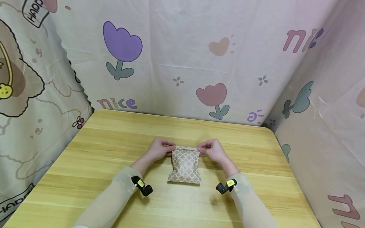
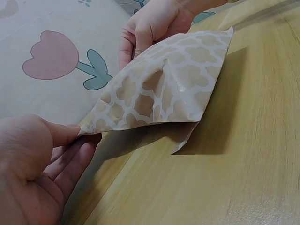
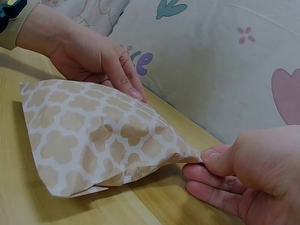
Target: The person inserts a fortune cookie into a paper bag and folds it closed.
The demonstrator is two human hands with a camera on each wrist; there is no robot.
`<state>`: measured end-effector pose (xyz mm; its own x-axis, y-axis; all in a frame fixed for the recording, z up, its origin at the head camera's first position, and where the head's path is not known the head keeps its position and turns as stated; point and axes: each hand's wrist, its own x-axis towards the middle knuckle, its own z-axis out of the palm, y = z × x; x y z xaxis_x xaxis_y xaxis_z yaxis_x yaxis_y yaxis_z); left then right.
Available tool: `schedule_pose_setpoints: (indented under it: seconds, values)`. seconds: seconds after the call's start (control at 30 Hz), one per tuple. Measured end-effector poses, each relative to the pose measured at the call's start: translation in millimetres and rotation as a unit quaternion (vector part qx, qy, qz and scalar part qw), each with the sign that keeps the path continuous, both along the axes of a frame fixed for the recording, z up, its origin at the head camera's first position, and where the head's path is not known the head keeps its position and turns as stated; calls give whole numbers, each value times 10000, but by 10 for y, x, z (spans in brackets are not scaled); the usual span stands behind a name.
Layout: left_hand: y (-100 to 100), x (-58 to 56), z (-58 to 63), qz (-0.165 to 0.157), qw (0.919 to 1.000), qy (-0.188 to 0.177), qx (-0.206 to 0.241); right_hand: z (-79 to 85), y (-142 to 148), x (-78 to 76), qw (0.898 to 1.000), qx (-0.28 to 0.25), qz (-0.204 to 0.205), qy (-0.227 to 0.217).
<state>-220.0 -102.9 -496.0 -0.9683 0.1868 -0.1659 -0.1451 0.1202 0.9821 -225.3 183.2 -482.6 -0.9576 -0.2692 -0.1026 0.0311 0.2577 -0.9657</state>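
A tan paper bag (image 1: 186, 166) with a white lattice pattern is in the middle of the table, its top edge folded over in a narrow strip. The left hand (image 1: 161, 149) pinches the left end of that fold between thumb and fingers. At the opposite end, the right hand (image 1: 211, 151) grips the fold the same way. Both wrist views show the bag (image 2: 159, 84) bulging, with its wide bottom end towards the person. In the right wrist view, the thumb presses on top of the bag's corner (image 3: 187, 154). What the bag contains is hidden.
The wooden table (image 1: 94, 145) spreads out around the bag. Behind it hangs a printed cloth (image 1: 171, 47) with flowers and lettering, and more cloth covers both sides. Small black cameras (image 1: 141, 186) are strapped over the sleeves at both wrists.
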Motion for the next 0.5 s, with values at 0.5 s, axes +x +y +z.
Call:
schedule_pose_setpoints:
  seconds: [0.5]
  values:
    - [-28,6,0,-64,9999,104,-23,-11,15,1,9999,-103,-27,-107]
